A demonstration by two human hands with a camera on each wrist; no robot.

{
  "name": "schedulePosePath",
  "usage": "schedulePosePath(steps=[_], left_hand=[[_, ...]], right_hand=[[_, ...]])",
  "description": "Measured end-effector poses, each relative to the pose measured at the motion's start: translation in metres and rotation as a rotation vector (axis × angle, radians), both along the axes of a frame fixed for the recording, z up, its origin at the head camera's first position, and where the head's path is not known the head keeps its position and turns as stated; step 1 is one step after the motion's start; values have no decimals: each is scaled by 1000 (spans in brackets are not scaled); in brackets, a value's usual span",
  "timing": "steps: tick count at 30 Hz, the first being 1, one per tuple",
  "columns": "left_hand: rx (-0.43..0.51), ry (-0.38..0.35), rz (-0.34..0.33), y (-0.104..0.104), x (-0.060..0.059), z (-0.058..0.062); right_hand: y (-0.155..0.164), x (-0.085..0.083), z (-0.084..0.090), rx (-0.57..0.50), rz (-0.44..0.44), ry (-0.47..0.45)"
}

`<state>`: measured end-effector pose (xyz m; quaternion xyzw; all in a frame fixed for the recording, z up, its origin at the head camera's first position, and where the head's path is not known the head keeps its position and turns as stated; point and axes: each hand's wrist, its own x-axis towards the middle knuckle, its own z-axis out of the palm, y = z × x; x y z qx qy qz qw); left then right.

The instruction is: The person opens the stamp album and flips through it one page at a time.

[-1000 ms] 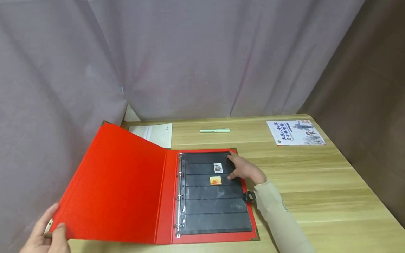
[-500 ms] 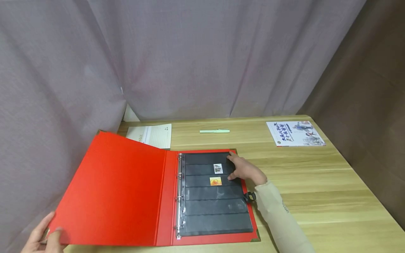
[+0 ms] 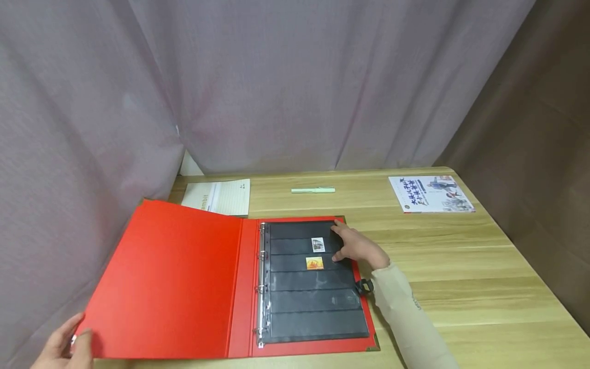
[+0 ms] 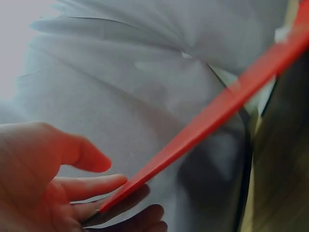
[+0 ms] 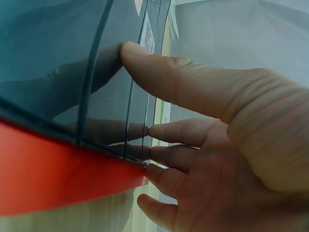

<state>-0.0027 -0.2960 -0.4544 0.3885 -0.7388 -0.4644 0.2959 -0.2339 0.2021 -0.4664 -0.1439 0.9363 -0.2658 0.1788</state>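
A red ring-bound stamp album point(image 3: 239, 307) lies opened in the head view. Its black page point(image 3: 318, 323) has clear strips with two stamps, one greyish point(image 3: 318, 244) and one yellow-orange point(image 3: 315, 263). My left hand point(image 3: 64, 343) holds the lower outer corner of the red cover point(image 3: 166, 282), which is tilted up on the left. In the left wrist view, the cover's edge runs between the fingers, and the thumb stands off it. My right hand point(image 3: 361, 248) rests spread on the page's upper right edge. Its thumb point(image 5: 145, 58) touches the page in the right wrist view.
Behind the cover lies a notepad point(image 3: 221, 197), partly hidden. A light green pen point(image 3: 313, 190) lies at the back of the wooden table point(image 3: 484, 287). An illustrated booklet point(image 3: 430, 193) is at the back right. Grey curtains point(image 3: 276, 87) hang behind the table.
The red cover has come down to the left with my left hand at its corner, and more of the notepad shows. My right hand has stayed in place.
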Motion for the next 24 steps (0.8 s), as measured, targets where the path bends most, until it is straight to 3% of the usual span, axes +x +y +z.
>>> schedulePosePath(steps=[2, 4, 8, 13, 24], left_hand=[[-85, -172, -28, 0, -1, 3], [-117, -295, -70, -2, -3, 6], [-172, -424, -138, -7, -4, 2], [-217, -428, -194, -16, 0, -9], [-166, -509, -281, -17, 1, -27]], right_hand=[[1, 0, 0, -3, 0, 3], [2, 0, 1, -10, -5, -1], [1, 0, 2, -14, -4, -3], [-1, -1, 1, -8, -7, -7], [7, -2, 0, -16, -23, -17]])
